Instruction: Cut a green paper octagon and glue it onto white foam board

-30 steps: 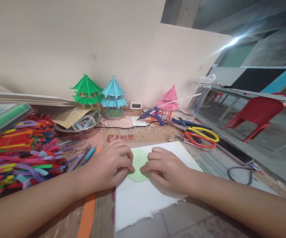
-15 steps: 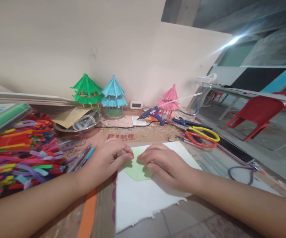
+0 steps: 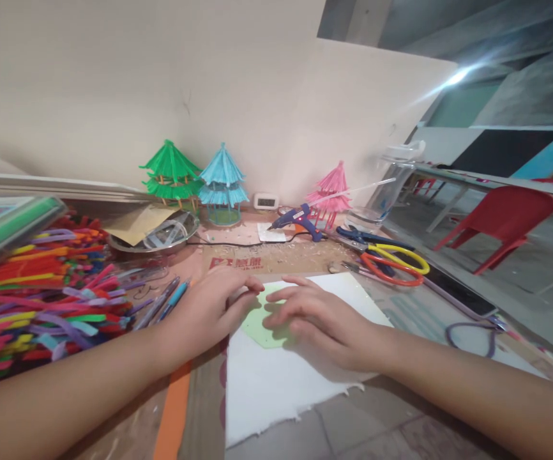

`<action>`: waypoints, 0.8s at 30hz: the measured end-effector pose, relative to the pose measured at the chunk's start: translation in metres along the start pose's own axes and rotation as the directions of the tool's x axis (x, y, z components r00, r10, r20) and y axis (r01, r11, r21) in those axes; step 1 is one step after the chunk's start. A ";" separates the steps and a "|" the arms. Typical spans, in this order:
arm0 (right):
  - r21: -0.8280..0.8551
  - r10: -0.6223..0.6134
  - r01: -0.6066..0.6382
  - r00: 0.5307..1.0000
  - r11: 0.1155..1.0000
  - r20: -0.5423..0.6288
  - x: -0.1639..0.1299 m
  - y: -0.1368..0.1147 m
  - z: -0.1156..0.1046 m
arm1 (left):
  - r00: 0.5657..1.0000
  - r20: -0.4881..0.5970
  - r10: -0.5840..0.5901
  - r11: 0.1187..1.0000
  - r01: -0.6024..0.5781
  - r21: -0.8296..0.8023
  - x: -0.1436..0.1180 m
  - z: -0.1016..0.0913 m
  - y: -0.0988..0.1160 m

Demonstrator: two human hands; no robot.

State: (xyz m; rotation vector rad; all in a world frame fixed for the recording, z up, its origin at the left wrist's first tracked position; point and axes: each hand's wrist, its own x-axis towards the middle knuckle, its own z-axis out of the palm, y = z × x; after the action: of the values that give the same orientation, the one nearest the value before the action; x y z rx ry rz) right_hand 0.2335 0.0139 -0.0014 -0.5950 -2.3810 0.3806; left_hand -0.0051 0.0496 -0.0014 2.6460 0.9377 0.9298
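A light green sheet with angled corners (image 3: pixel 264 335) lies on a larger white sheet (image 3: pixel 276 396), partly covered by my hands. My left hand (image 3: pixel 216 306) is at the green sheet's left edge, its fingers curved and its thumb and index tips close but apart, with nothing visible between them. Over the right part of the green sheet is my right hand (image 3: pixel 322 313), palm down, its fingers loosely spread and holding nothing I can see. Whether the fingertips touch the sheet is hard to tell. The white sheet's near edge is ragged.
Colourful pipe cleaners (image 3: pixel 41 306) and pens (image 3: pixel 174 300) lie left. Behind stand green (image 3: pixel 171 172), blue (image 3: pixel 223 182) and pink (image 3: pixel 331 185) pavilion models, a glue gun (image 3: pixel 295 218) and a metal bowl (image 3: pixel 188 233). Scissors (image 3: pixel 391 265) and a phone (image 3: pixel 461 294) are right.
My right hand's fingers have spread and lifted slightly. My left thumb and index finger have parted a little. The green sheet stays in place, and the view has shifted slightly.
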 end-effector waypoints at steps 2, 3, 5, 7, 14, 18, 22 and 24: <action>0.031 -0.004 0.006 0.999 1.000 -0.051 0.000 0.001 0.001 | 1.000 -0.021 0.012 1.000 -0.011 0.015 -0.001 0.000 0.000; 0.022 -0.005 0.007 0.996 1.000 -0.090 0.000 0.001 0.001 | 0.999 -0.027 0.017 1.000 -0.016 0.023 -0.001 0.001 -0.001; -0.031 0.000 -0.003 0.995 1.000 -0.097 0.000 0.001 0.002 | 0.999 -0.033 0.026 0.999 -0.025 0.033 -0.001 0.002 -0.002; -0.048 0.007 -0.008 1.000 0.999 -0.017 0.000 0.001 0.002 | 0.999 -0.028 0.037 0.999 -0.035 0.038 -0.002 0.004 -0.003; 0.017 -0.018 0.020 0.997 1.000 -0.072 -0.002 0.001 0.002 | 0.999 0.047 0.010 0.997 -0.013 0.070 -0.004 0.010 -0.009; 0.069 -0.001 0.006 0.997 0.998 -0.071 -0.002 0.002 0.003 | 0.999 0.043 0.020 0.997 -0.023 0.078 -0.004 0.010 -0.009; 0.021 0.017 -0.014 0.993 1.000 -0.113 -0.002 0.003 0.002 | 0.998 0.053 0.032 0.995 -0.037 0.093 -0.003 0.010 -0.009; -0.008 -0.029 0.028 0.998 1.000 -0.061 -0.001 0.003 0.002 | 0.998 0.052 0.042 0.994 -0.047 0.097 -0.003 0.010 -0.009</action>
State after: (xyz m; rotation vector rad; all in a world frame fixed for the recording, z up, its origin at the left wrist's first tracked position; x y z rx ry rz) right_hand 0.2340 0.0155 -0.0049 -0.5671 -2.3311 0.3373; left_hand -0.0060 0.0553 -0.0139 2.7694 0.9399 0.8440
